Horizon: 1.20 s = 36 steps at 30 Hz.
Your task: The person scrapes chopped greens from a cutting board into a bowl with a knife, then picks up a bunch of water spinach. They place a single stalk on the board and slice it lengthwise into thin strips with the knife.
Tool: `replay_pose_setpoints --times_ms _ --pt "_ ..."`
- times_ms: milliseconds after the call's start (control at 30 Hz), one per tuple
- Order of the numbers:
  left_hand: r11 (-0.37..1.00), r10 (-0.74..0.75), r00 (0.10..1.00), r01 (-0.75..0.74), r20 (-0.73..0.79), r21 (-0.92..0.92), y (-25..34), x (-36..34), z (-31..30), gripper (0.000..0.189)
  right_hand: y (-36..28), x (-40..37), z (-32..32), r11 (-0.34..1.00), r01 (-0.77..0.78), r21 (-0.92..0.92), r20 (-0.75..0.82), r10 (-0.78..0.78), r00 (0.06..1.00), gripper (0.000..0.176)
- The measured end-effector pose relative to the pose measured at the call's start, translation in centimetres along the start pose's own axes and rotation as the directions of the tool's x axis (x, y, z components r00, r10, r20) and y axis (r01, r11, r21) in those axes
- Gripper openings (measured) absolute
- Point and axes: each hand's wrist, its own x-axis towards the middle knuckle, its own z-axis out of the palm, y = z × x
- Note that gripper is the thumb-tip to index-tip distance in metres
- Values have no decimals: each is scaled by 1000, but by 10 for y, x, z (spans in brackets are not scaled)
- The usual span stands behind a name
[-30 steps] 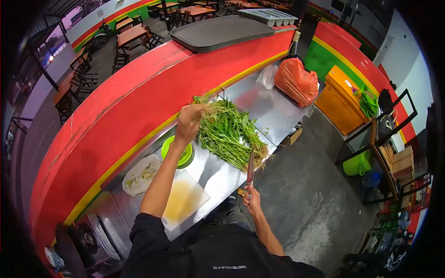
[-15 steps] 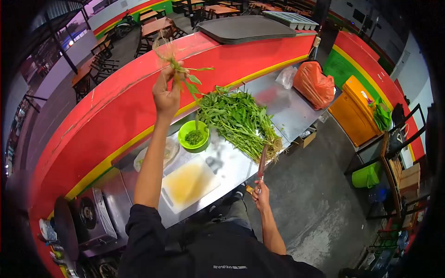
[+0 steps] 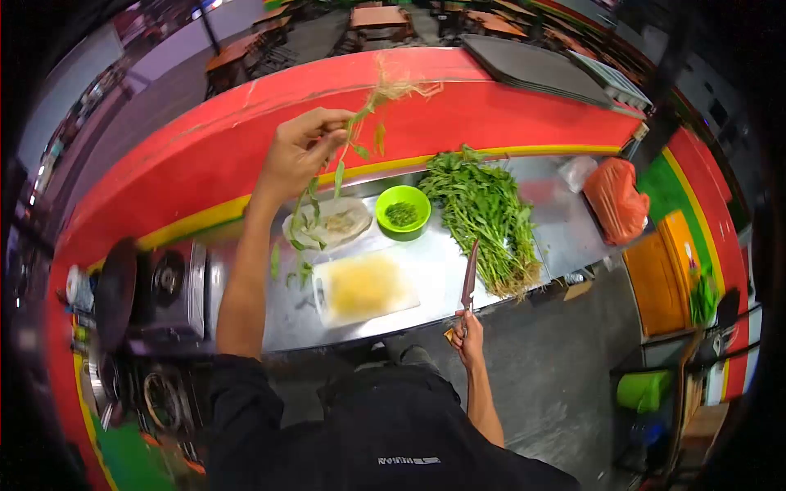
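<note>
My left hand (image 3: 299, 151) is raised over the counter, fingers pinching a water spinach stalk (image 3: 358, 123). Its pale stringy roots point up, and its leaves dangle beside a clear plastic bag (image 3: 352, 219) and the left end of a white, yellow-stained cutting board (image 3: 360, 286). In my right hand (image 3: 468, 337), low at the counter's front edge, is a knife (image 3: 469, 278), its reddish-brown blade pointing up and away from me. A large pile of water spinach (image 3: 479, 204) lies just beyond the blade, roots toward me. Left of the pile, a lime-green bowl (image 3: 402, 233) contains small green pieces.
A red wall (image 3: 270, 139) runs behind the metal counter (image 3: 282, 323), with dark trays (image 3: 536, 69) stacked on top. An orange plastic bag (image 3: 616, 200) stands at the counter's right end. On the left is a gas stove (image 3: 168, 278). An orange cabinet (image 3: 659, 274) stands farther right.
My view has turned left, so the counter appears farther right. My left hand has carried the stalk left, away from the pile, and its leaves now hang near the board. The knife stays in my right hand.
</note>
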Motion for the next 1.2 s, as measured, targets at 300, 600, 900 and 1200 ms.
replay_pose_setpoints --times_ms 300,600,900,1200 --pt "821 -432 894 335 121 462 -130 -159 47 22 10 35 -2 903 125 -410 154 -67 986 33" --pt "712 -531 847 442 8 546 -236 -268 139 16 31 -10 -8 735 227 -639 290 -43 956 49" --pt "741 -471 877 454 -100 495 -266 -282 193 11 13 -4 22 416 262 -871 309 48 950 47" --pt "697 -510 848 507 -147 507 -266 -289 204 16 22 6 40 316 355 -880 384 31 923 46"
